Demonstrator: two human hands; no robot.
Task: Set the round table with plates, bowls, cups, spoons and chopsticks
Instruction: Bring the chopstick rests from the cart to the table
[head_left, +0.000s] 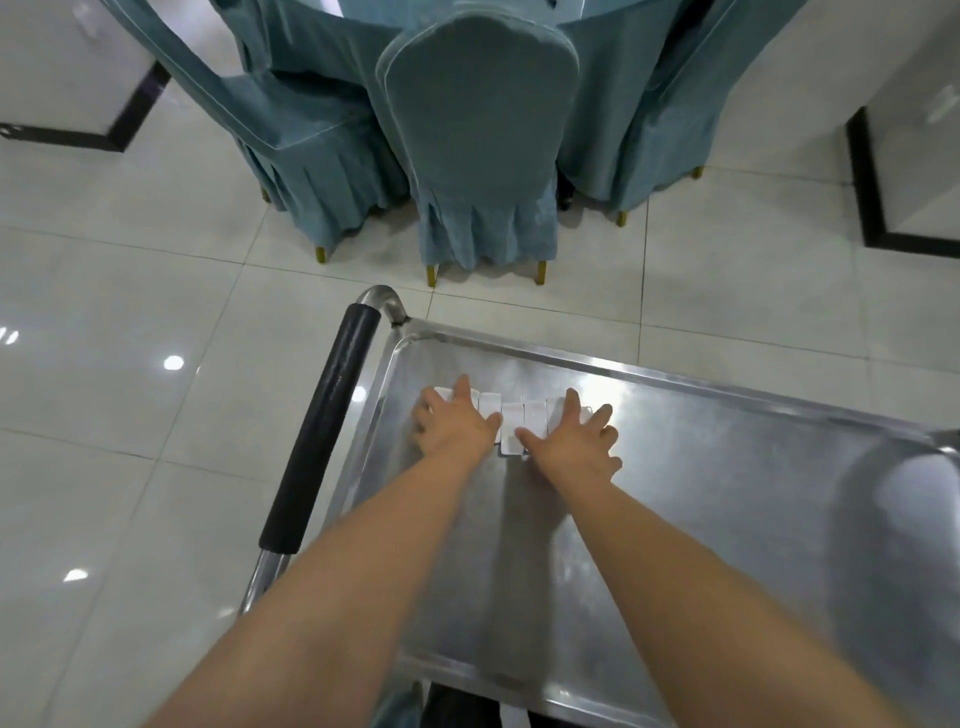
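A: We are looking down at a steel cart (727, 499), its top tray shining under the lights. A black-padded handle (322, 431) is running along its left side.

B: And our hands?

A: Both are reaching out over the tray's far left part. The left hand (454, 426) is lying flat, fingers spread and straight, resting on a row of small white pieces (511, 415). The right hand (574, 441) is doing the same at the row's other end, fingers fanned wide. Neither grip is closing round anything; both are pressing down open-palmed.

B: What are the white pieces?

A: We cannot tell. They are blurred, flat-looking, set side by side in a short line between and under our hands. They may be tableware, but the frame is not showing enough.

B: Where is the desk we are meant to be setting?

A: Ahead of us, past the cart. Only its blue-draped edge (441, 8) is showing at the top of the view. Three chairs in blue covers are crowding round it: one (478, 130) facing us back-on, one (291, 135) to its left, one (644, 104) to its right. The near chair is standing just beyond the cart's far rim, on a glossy white tiled floor (130, 338).
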